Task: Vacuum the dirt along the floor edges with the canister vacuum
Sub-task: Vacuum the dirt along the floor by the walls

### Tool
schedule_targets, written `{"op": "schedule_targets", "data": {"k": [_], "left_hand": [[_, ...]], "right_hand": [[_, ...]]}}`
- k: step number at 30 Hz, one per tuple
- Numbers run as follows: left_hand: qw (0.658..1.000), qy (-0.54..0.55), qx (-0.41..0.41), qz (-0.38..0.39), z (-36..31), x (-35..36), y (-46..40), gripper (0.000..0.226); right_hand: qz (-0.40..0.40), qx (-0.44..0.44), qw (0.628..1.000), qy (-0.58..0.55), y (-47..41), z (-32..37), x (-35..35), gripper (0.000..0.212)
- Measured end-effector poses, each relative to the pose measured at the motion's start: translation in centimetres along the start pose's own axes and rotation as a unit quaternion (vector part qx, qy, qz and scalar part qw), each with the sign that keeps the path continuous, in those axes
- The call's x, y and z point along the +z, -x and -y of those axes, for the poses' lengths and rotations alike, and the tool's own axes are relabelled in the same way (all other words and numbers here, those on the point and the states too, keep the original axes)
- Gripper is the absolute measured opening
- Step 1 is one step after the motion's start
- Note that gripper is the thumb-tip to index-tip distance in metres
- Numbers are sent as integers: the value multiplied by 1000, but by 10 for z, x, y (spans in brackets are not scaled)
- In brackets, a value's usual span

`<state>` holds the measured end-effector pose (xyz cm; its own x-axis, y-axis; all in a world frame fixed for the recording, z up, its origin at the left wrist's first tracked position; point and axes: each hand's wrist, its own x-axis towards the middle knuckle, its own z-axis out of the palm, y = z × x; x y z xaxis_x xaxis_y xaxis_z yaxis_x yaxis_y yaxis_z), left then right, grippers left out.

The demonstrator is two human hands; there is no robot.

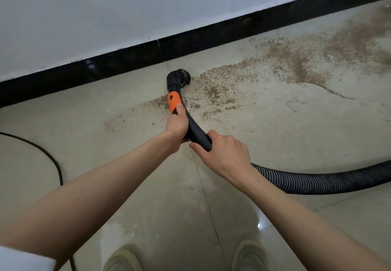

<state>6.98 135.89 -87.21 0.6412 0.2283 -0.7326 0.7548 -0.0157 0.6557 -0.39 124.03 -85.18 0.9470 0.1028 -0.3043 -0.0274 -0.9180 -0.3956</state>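
The vacuum's black round brush nozzle (179, 78) rests on the beige tiled floor close to the black baseboard (211, 33), at the left end of a band of brown dirt (264, 65). My left hand (176, 125) grips the curved handle just below its orange section (174, 102). My right hand (222, 153) holds the black handle tube (198, 133) further back, where the ribbed black hose (321, 180) begins and runs off to the right. The canister itself is out of sight.
A thin black power cord (50, 158) curves across the floor at the left. A white, stained wall (127, 6) rises above the baseboard. My two shoes (250, 256) show at the bottom edge.
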Motion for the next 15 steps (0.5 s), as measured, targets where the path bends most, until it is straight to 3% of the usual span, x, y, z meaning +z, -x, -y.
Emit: {"op": "schedule_targets", "data": {"k": [15], "left_hand": [[999,-17,2,46,-27,54,-8,45]], "right_hand": [[-33,43,998,-11,-15,-39,-25,46]]}}
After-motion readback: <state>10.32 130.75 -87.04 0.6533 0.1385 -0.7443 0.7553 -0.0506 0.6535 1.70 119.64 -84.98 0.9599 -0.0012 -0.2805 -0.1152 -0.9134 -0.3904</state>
